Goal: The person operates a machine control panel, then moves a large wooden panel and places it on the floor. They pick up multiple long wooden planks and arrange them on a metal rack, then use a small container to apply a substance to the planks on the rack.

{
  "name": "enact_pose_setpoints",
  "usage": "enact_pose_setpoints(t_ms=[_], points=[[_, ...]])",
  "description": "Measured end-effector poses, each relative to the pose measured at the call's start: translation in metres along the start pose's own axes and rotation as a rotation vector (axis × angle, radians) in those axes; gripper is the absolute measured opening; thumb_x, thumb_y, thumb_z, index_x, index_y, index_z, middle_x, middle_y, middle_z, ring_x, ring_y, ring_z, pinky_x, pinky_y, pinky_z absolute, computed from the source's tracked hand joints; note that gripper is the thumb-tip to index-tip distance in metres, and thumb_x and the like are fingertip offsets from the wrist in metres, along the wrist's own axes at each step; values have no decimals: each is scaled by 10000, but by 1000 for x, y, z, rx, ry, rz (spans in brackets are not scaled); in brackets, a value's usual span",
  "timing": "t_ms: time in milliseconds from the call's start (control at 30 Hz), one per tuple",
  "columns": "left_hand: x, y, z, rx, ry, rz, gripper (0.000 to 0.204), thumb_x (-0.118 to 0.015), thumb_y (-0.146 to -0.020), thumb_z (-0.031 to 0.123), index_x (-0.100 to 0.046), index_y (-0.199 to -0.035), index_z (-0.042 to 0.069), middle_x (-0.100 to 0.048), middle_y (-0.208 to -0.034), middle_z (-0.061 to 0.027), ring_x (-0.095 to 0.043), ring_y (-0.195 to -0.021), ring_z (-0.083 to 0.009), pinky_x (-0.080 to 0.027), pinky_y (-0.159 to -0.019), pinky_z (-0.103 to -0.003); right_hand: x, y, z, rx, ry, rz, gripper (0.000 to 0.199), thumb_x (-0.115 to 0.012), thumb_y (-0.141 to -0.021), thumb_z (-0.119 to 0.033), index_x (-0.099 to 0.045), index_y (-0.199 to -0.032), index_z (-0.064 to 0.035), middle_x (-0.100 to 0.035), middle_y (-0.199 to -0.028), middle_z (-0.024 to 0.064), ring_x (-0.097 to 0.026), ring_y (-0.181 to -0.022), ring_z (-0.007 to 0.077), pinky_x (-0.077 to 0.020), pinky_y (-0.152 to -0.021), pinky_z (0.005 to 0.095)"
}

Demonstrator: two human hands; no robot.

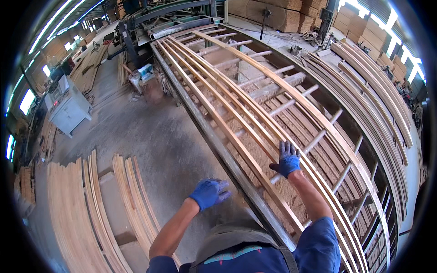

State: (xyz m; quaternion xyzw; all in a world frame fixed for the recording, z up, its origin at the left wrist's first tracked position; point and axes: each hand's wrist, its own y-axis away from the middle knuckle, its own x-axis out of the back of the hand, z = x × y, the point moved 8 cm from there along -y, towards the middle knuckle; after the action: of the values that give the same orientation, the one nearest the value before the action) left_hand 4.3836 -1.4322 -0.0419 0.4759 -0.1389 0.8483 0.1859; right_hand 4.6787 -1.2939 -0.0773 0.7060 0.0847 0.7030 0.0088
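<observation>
Setting: sawmill floor (150, 136), dusty concrete.
Left hand (208, 193): blue-gloved, near, grip loosely apart, holding nothing, above floor.
Right hand (287, 160): gloved, fingers spread flat on long wooden strips (236, 104).
Strips: lying lengthwise on roller rack (291, 102), running far.
Left, near: stacked boards (82, 214).

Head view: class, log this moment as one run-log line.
left hand: gloved, empty, above floor | right hand: gloved, flat on wooden strips | strips: lying along roller rack | plank stacks: floor, left

I see no packages, labels or signs. Far left, a grey machine cabinet (68, 108) carries a small control panel (56, 98); I can't make out its display.
</observation>
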Motion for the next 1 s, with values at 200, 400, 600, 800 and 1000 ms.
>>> enact_pose_setpoints(t_ms=[200, 400, 600, 800, 1000], points=[[30, -24, -151, 188, 9, -147, 453, -600, -894, 436, -674, -1164, 79, -672, -1137, -177, -642, -1031, -361, -498, -916, -425, 6, -70, 12, -108, 11, -7, 1196, -771, -665, -542, -114, -1551, -80, -173, -1579, 252, -170, -1461, 427, -148, -1158, 605], [48, -61, -273, 243, -26, -310, 468, -590, -897, 439, -664, -1180, 74, -671, -1160, -154, -634, -1054, -356, -491, -935, -413, -30, -95, 42, -132, -125, 100, 992, -817, -619, -334, -353, -1419, 26, -597, -1119, 216, -596, -1006, 389, -502, -855, 479], [61, -113, -349, 246, 24, -558, 394, -585, -895, 436, -669, -1062, 90, -674, -1062, -179, -632, -960, -390, -504, -818, -450, -23, -122, 33, -170, -71, 48, 960, -820, -601, -289, -387, -1398, 24, -607, -1115, 220, -596, -995, 407, -499, -871, 472], [95, -154, -459, 283, 201, -382, 342, -575, -901, 435, -658, -1014, 123, -677, -974, -170, -620, -901, -409, -495, -776, -464, -38, -132, 25, -290, -127, -10, 1056, -839, -595, -319, -322, -1447, 29, -563, -1254, 216, -566, -1110, 389, -479, -932, 451], [100, -83, -598, 483, 121, -554, 405, -564, -887, 474, -685, -1044, 121, -690, -996, -170, -648, -949, -374, -501, -841, -449, 54, -277, -109, -185, -95, -4, 1040, -823, -634, -399, -328, -1439, 33, -542, -1299, 264, -563, -1134, 424, -479, -938, 479]])
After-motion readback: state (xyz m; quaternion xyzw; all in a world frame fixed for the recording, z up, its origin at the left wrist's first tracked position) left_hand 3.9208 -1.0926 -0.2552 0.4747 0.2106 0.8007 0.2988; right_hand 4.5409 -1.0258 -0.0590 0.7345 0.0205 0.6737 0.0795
